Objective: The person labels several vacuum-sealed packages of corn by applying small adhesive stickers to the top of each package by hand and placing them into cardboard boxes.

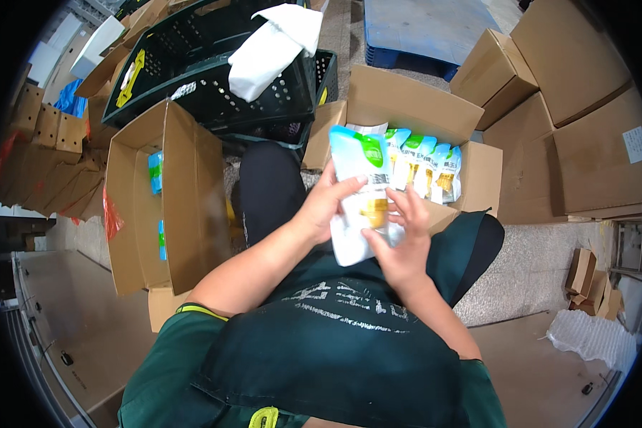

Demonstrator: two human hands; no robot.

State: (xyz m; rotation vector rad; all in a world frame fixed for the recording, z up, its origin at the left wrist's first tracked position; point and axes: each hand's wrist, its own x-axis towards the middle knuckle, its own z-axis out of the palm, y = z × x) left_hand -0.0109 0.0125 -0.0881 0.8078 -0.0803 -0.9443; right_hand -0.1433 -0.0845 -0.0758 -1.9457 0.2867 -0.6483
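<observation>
A blue, white and green plastic food pouch [361,176], with a yellow item pictured or visible on its front, is held above my lap. My left hand [326,206] grips its left edge, the thumb lying across the front. At the lower right, my right hand [406,238] touches the pouch with thumb and fingers spread around its edge; how firmly it holds cannot be told. Just beyond the hands stands an open cardboard box [406,96] with several similar pouches [420,160] upright in a row. The pouch partly hides the box's near left part.
Left of my knee, an open cardboard box [195,198] lies on its side with blue-green packs inside. Dark green plastic crates [208,107] with a white bag [270,59] stand ahead. A blue pallet [428,32] is beyond; closed cartons [599,150] are stacked at right.
</observation>
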